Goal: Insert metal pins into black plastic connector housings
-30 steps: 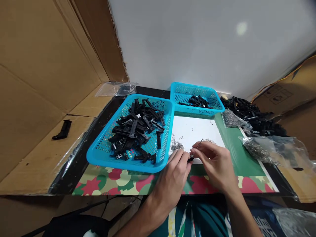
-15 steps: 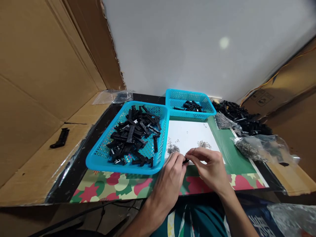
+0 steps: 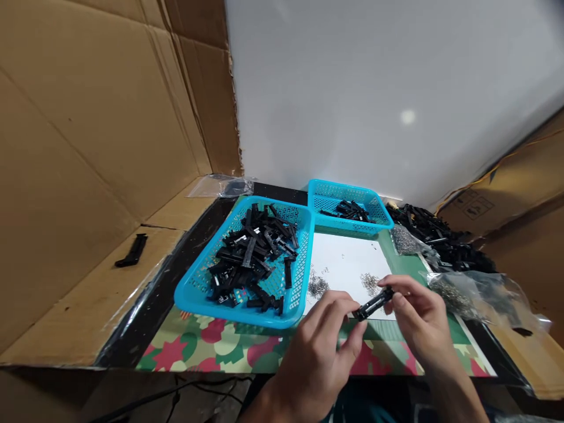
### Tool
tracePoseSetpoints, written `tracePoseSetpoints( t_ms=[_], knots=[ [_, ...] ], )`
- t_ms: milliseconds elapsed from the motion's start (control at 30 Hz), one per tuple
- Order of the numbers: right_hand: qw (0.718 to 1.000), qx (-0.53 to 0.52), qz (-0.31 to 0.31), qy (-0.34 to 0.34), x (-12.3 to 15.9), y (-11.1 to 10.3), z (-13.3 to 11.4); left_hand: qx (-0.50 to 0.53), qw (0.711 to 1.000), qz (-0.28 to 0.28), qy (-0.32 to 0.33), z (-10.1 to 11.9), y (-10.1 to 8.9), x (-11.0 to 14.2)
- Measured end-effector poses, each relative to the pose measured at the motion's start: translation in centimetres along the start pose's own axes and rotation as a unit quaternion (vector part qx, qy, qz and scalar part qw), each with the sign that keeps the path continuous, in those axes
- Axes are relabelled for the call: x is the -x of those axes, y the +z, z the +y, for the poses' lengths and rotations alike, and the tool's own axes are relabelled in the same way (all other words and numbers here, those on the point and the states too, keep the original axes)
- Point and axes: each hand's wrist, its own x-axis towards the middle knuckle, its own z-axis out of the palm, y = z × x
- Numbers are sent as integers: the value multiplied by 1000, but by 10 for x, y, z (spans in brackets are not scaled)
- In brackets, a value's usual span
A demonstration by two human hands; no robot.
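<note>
A long, narrow black plastic part (image 3: 372, 304) is held slantwise between my two hands, just above the near edge of a white sheet (image 3: 348, 258). My right hand (image 3: 418, 314) pinches its upper right end between thumb and fingers. At the lower left end, my left hand (image 3: 319, 346) has its index finger and thumb closed about the tip. Small metal pieces lie on the sheet in two heaps, a darker heap (image 3: 318, 286) by my left hand and a lighter heap (image 3: 370, 284) behind the black part.
A blue basket (image 3: 238, 314) full of black plastic parts stands left; a smaller blue basket (image 3: 346, 224) with fewer stands behind the sheet. At right are a black pile (image 3: 445, 241) and clear bags (image 3: 458, 294) of small metal pieces. One black part (image 3: 132, 251) lies on cardboard at far left.
Both hands have moved right and apart, from close together over the part to its two ends. More of the black part shows now. The whole view has shifted.
</note>
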Motion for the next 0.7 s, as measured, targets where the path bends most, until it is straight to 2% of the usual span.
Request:
tracePoseSetpoints(
  t_ms=[67,133,233,333,400,500,600,700],
  knots=[
    [999,-34,3,-19,-20,-4,-8,-38,999,-22,-13,2,-10,-5],
    [998,-33,35,-31,-47,-13,-11,-114,991,-53,-35,2,-26,-12],
    [990,83,110,-28,-95,-32,-4,-263,957,-112,-46,-1,-54,-26],
    [968,211,133,-18,-136,-45,17,-373,920,-102,-56,-13,-75,-41],
    [965,223,136,-8,-152,-49,33,-410,905,-97,-59,-25,-82,-48],
    [964,242,110,17,-154,-48,50,-406,909,-92,-32,-46,-84,-49],
    [962,257,88,25,-135,-47,57,-397,911,-100,-39,-66,-82,-42],
    [963,258,71,28,-114,-52,54,-403,904,-135,-47,-78,-81,-38]
  ],
)
